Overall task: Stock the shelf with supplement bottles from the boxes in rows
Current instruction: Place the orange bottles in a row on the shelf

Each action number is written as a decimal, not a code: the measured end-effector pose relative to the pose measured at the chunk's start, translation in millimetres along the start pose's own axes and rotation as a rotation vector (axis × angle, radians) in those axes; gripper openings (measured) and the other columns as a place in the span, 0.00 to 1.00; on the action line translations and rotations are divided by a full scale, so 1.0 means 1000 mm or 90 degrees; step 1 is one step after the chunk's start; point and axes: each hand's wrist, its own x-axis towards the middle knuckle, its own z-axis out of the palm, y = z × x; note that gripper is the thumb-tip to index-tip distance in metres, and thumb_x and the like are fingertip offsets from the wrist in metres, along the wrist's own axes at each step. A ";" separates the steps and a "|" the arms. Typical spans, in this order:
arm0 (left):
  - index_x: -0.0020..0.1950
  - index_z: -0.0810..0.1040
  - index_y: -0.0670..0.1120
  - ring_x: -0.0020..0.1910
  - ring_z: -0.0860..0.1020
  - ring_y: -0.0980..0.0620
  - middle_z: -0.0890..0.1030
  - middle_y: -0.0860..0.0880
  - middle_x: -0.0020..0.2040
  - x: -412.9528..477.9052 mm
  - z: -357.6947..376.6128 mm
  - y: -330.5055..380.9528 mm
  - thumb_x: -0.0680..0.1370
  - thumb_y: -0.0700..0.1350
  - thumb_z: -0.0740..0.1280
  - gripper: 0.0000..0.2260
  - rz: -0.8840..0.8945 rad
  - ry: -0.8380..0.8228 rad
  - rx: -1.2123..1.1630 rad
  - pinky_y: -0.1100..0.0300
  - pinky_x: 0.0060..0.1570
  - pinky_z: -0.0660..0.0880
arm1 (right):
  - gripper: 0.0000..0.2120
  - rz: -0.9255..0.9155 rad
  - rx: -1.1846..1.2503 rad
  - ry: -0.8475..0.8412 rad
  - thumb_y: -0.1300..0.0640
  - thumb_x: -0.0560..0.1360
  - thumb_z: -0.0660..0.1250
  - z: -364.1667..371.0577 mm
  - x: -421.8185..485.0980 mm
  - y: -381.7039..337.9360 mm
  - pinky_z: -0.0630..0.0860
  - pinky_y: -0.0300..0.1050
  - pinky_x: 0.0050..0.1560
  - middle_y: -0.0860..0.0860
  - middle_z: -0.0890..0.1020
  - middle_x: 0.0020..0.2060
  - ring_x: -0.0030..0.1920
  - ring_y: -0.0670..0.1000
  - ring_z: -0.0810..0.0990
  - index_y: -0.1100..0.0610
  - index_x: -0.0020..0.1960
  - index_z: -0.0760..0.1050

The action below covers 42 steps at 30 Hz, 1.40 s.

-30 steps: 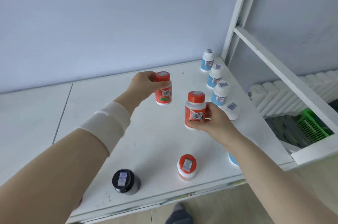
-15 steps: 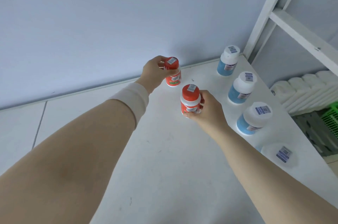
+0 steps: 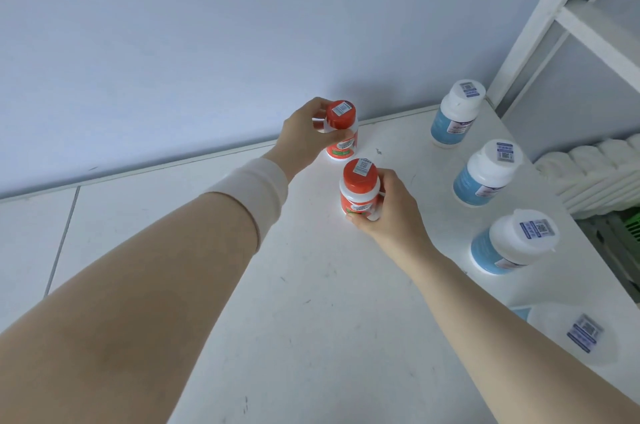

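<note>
Orange-capped stock, two units in hand, centre of frame.

- Left hand point(image 3: 304, 136): fingers point(image 3: 320, 106) curled round the shoulder and cap of the rear orange bottle point(image 3: 341, 132). It is upright, with its base at or on the shelf point(image 3: 311, 302), close to the wall point(image 3: 242, 25).
- Right hand point(image 3: 391, 212): fingers point(image 3: 384, 179) wrapped round the body of the front orange bottle point(image 3: 358, 191). It is upright, just in front of the rear one with a narrow gap between. The base is hidden by the fingers, so I cannot tell if it has touched down.
- Blue-label bottles point(image 3: 485, 174): four with white caps run down the right side of the frame, the nearest blurred at the lower right.
- White wristband point(image 3: 252, 184) on the left forearm; shelf upright point(image 3: 540, 7) at upper right.

Judgement: a second row is being started parallel to the blue one.

Risks from here:
1. The gap between the orange pair is tight. If the right hand lets go with a sideways drag, the knuckles could clip the rear bottle and tip it against the wall.
2. Releasing before the front base is flat would leave that bottle rocking; it looks tall for its footprint.
3. As the right forearm draws out it passes near the blue row, and a careless elbow could topple one off the shelf's right edge.
4. The orange pair angles slightly off the blue line, so the row could end up skewed.
</note>
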 end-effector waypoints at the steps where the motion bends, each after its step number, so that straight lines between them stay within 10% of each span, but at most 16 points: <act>1: 0.63 0.73 0.44 0.54 0.75 0.53 0.78 0.48 0.61 -0.001 0.001 0.000 0.72 0.43 0.73 0.20 -0.002 0.001 -0.002 0.60 0.55 0.71 | 0.28 -0.003 -0.011 -0.001 0.58 0.66 0.76 0.001 0.000 0.000 0.64 0.23 0.48 0.53 0.78 0.57 0.55 0.47 0.75 0.60 0.62 0.69; 11: 0.76 0.57 0.44 0.72 0.65 0.49 0.64 0.47 0.74 -0.036 -0.026 0.026 0.71 0.53 0.72 0.39 -0.029 -0.024 0.145 0.55 0.70 0.64 | 0.48 0.015 -0.073 -0.061 0.56 0.64 0.78 -0.020 -0.010 -0.023 0.64 0.41 0.65 0.55 0.66 0.70 0.70 0.52 0.66 0.60 0.74 0.53; 22: 0.72 0.63 0.47 0.64 0.68 0.43 0.68 0.43 0.65 -0.233 -0.109 0.048 0.72 0.54 0.71 0.32 -0.003 0.013 0.770 0.52 0.62 0.65 | 0.33 -0.222 -0.423 -0.070 0.53 0.69 0.71 -0.082 -0.112 -0.130 0.68 0.52 0.60 0.58 0.67 0.63 0.65 0.60 0.65 0.60 0.68 0.61; 42: 0.69 0.65 0.45 0.63 0.70 0.43 0.70 0.43 0.64 -0.696 -0.341 -0.101 0.72 0.53 0.72 0.30 -0.400 0.252 0.727 0.52 0.59 0.68 | 0.33 -0.624 -0.495 -0.321 0.53 0.71 0.69 0.204 -0.421 -0.395 0.67 0.50 0.62 0.58 0.63 0.66 0.67 0.58 0.62 0.57 0.71 0.58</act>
